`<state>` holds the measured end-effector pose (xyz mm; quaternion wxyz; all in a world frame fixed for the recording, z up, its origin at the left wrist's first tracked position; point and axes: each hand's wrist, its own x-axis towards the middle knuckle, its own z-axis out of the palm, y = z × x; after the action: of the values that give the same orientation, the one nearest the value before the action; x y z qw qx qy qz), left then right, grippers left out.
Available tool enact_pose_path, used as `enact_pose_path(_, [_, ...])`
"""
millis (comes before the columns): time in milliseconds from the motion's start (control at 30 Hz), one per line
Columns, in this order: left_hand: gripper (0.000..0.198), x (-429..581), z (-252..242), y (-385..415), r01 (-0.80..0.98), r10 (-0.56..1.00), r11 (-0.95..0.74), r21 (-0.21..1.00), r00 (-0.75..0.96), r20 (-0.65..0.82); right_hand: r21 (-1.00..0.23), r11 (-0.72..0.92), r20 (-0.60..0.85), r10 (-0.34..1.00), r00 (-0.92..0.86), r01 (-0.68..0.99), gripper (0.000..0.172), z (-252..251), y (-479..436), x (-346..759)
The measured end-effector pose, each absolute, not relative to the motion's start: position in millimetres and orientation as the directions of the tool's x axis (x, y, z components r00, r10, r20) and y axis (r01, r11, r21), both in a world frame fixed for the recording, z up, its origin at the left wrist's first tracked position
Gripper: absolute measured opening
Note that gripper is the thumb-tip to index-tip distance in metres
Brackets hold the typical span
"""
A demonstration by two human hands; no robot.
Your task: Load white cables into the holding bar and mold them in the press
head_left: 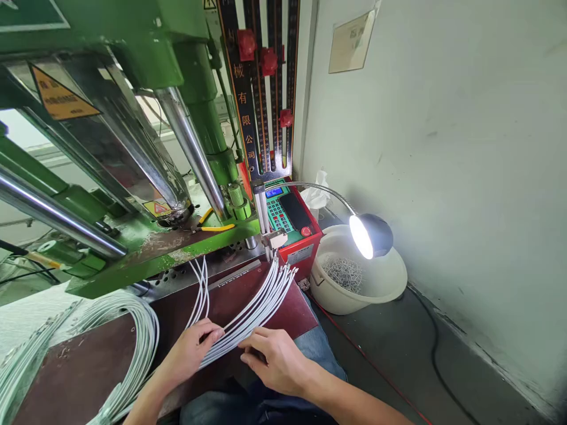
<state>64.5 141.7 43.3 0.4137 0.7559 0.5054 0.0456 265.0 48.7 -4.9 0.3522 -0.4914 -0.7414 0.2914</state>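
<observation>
Left of the green press [133, 147], a loose coil of white cables [128, 330] curls over the edge of the brown table [80, 372]. In front of the press, the left hand [190, 351] has its grip closed on the near end of the cable bundle [248, 316], thumb and fingers pinching the strands flat. The bundle lies on the table with its long axis running from the hands up and to the right, its far tips fanned just below the press's red control box [292, 227]. The right hand [274, 357] rests fingers curled on the same near ends; whether it truly clamps them I cannot tell. Keeping the strands parallel and level would best serve handling here. Right of the press, a lamp [370, 236] shines over a white basin [358, 283].
</observation>
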Motion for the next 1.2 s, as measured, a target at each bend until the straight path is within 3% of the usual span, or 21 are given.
enact_pose_path(167, [0.04, 62.6, 37.6, 146.2, 0.741, 0.795, -0.169, 0.65, 0.493, -0.355, -0.707, 0.361, 0.344, 0.927, -0.15, 0.608, 0.043, -3.8, 59.6, 263.5])
enact_pose_path(267, [0.04, 61.4, 33.9, 146.3, 0.741, 0.824, -0.228, 0.632, 0.492, -0.28, -0.652, 0.325, 0.33, 0.935, -0.13, 0.685, 0.047, -8.5, 63.3, 264.1])
enact_pose_path(400, [0.045, 60.3, 30.5, 143.2, 0.741, 0.858, -0.324, 0.588, 0.492, -0.147, -0.65, 0.326, 0.354, 0.929, -0.106, 0.687, 0.043, -17.0, 63.8, 265.1])
enact_pose_path(733, [0.044, 31.7, 22.7, 140.5, 0.757, 0.854, -0.454, 0.47, 0.52, -0.013, -0.621, 0.387, 0.439, 0.892, -0.106, 0.682, 0.019, -30.0, 66.6, 262.8])
enact_pose_path(1033, [0.026, 22.3, 19.0, 120.1, 0.727, 0.826, -0.562, 0.394, 0.517, 0.224, -0.656, 0.41, 0.457, 0.884, -0.099, 0.634, 0.02, -36.1, 66.0, 269.4])
enact_pose_path(1200, [0.02, -3.3, 25.9, 95.3, 0.798, 0.865, -0.474, 0.371, 0.345, 0.364, -0.61, 0.394, 0.391, 0.904, -0.171, 0.688, 0.025, -38.8, 77.9, 270.1])
